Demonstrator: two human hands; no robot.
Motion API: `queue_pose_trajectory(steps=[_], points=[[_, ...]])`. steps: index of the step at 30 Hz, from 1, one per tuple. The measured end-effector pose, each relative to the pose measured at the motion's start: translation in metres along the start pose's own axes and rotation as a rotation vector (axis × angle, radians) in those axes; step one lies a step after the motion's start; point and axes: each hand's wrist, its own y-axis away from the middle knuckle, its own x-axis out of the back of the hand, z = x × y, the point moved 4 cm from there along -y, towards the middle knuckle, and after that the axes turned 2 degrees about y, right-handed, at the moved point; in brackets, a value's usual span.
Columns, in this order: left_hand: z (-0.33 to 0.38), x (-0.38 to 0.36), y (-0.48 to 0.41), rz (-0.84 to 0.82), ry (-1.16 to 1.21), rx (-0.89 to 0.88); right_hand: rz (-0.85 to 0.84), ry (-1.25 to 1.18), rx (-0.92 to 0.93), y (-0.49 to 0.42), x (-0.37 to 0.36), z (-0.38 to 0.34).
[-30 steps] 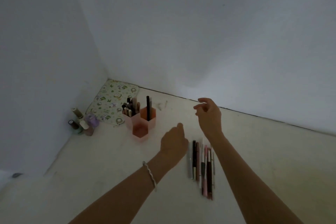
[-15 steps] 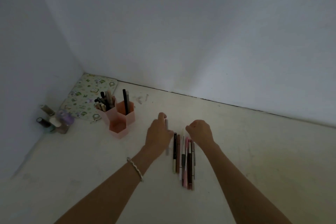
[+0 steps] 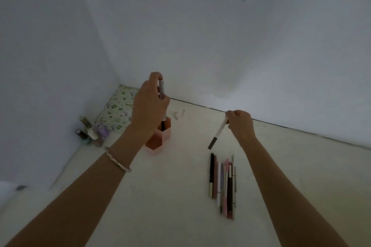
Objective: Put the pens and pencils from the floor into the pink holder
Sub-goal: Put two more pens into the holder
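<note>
My left hand is up over the pink holder, fingers closed round a slim pale pen, held upright, lower end right at the rim of the holder's taller cell. Holder = pink plastic, hexagon cells joined together, standing on the floor near the corner where the 2 walls meet; most of it hidden behind my wrist. A beaded bracelet sits on my left wrist.

My right hand pinches the top of a white pen w/ grey tip, fingers closed tight, pen slanting down-left, clear of the floor. Below it, a row of pens and pencils lies side by side on the floor, thin sticks: black, brown, white, lilac, pink, dark red.

Floor is pale, matte, a bit scuffed. In the corner: a floral padded mat and small round bottles w/ caps, by the left wall.
</note>
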Motion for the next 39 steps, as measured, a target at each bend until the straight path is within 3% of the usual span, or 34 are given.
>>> queue_pose_trajectory(steps=[3,8,11,20,23,25,29,31,34,39], points=[[-0.009,-0.009,0.001,-0.077,-0.207,-0.081,0.005,-0.243,0.051,0.007,-0.003,-0.029],[-0.023,-0.031,-0.001,-0.204,-0.627,-0.149,0.065,-0.408,0.12,0.025,-0.021,-0.054],[-0.035,-0.031,-0.007,-0.252,-0.725,-0.118,0.046,-0.447,0.15,0.037,-0.041,-0.063],[0.006,0.016,-0.008,0.034,-0.354,-0.213,-0.189,-0.183,0.233,0.056,-0.109,-0.062],[0.027,0.005,0.015,0.079,-0.221,-0.245,-0.123,-0.203,0.208,0.05,-0.089,-0.053],[0.032,-0.022,0.035,-0.03,-0.171,-0.183,-0.048,-0.218,0.171,0.042,-0.064,-0.04],[0.017,-0.108,0.091,-0.521,-0.26,0.05,0.022,-0.203,0.096,0.032,-0.015,-0.004],[0.007,-0.142,0.12,-0.681,-0.267,0.144,0.035,-0.198,0.06,0.031,0.004,0.016],[0.001,-0.172,0.147,-0.756,-0.269,0.211,0.027,-0.144,-0.02,0.031,0.028,0.051],[0.004,-0.189,0.158,-0.685,-0.3,0.235,0.014,-0.065,-0.1,0.034,0.049,0.097]])
